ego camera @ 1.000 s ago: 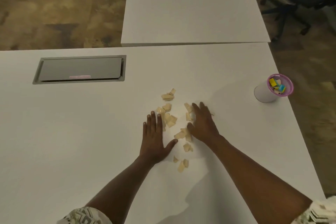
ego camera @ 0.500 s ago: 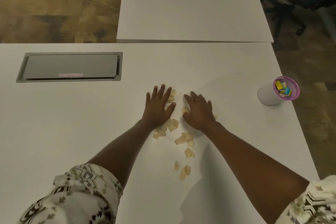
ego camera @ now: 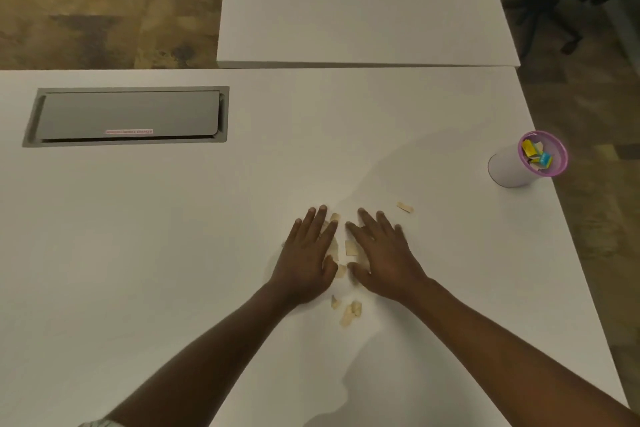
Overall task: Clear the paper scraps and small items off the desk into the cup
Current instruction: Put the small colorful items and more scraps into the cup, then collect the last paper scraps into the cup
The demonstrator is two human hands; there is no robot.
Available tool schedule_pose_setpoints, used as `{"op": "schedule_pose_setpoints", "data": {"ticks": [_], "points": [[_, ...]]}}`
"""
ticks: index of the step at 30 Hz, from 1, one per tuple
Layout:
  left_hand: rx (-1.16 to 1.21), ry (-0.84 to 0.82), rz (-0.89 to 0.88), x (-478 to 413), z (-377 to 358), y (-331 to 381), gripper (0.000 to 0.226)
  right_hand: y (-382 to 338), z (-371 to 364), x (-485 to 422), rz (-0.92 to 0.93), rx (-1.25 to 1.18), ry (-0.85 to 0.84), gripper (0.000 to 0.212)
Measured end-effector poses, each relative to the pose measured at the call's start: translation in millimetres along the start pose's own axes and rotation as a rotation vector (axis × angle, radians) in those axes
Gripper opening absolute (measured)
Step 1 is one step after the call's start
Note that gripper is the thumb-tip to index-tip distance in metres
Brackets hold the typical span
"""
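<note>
Nearest me, about three small tan scraps (ego camera: 348, 312) lie loose on the white desk (ego camera: 138, 253) just behind the person's wrists. Beyond them both hands are pressed flat, palms down and fingers spread: the left hand (ego camera: 306, 255) and the right hand (ego camera: 382, 258) sit side by side with a narrow gap between, gripping nothing, and the main heap of paper scraps (ego camera: 350, 248) shows in that gap and partly under the palms, so I cannot count it; I make out some five pieces. One stray scrap (ego camera: 404, 207) lies apart, just past the right fingertips. Farther off, near the right edge, one pink-rimmed cup (ego camera: 530, 159) stands well away from the hands, with a few coloured bits (ego camera: 536, 153) already inside, yellow and blue among them. Further left, a grey hatch (ego camera: 126, 116) is set into the desk. I'd judge the work partly done: some items are in, but every tan scrap is still to go, and the heap is only being herded together
</note>
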State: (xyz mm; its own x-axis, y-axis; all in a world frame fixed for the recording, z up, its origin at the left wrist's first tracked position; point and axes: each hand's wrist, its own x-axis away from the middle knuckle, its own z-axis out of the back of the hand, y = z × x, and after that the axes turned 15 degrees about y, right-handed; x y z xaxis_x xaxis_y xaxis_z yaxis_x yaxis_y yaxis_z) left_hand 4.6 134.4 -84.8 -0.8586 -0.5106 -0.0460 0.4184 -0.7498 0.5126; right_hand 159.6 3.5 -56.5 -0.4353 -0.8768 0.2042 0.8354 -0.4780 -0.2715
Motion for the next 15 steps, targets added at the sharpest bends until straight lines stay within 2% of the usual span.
{"op": "schedule_pose_setpoints", "data": {"ticks": [3, 8, 12, 15], "points": [[-0.090, -0.039, -0.019, 10.6, 1.7, 6.2, 0.073, -7.5, -2.4, 8.8, 0.019, -0.033, -0.010, 0.074], [-0.169, -0.070, -0.058, 16.1, 10.7, 16.6, 0.065, -21.4, -4.6, 24.8, 0.059, -0.020, -0.005, 0.053], [-0.216, 0.023, -0.163, 15.6, 18.4, 24.4, 0.046, -19.1, -1.3, 32.1, 0.058, -0.016, 0.060, 0.038], [-0.204, 0.022, -0.136, 13.6, 20.4, 28.9, 0.026, -13.9, -1.3, 34.5, 0.111, 0.048, 0.107, 0.024]]}}
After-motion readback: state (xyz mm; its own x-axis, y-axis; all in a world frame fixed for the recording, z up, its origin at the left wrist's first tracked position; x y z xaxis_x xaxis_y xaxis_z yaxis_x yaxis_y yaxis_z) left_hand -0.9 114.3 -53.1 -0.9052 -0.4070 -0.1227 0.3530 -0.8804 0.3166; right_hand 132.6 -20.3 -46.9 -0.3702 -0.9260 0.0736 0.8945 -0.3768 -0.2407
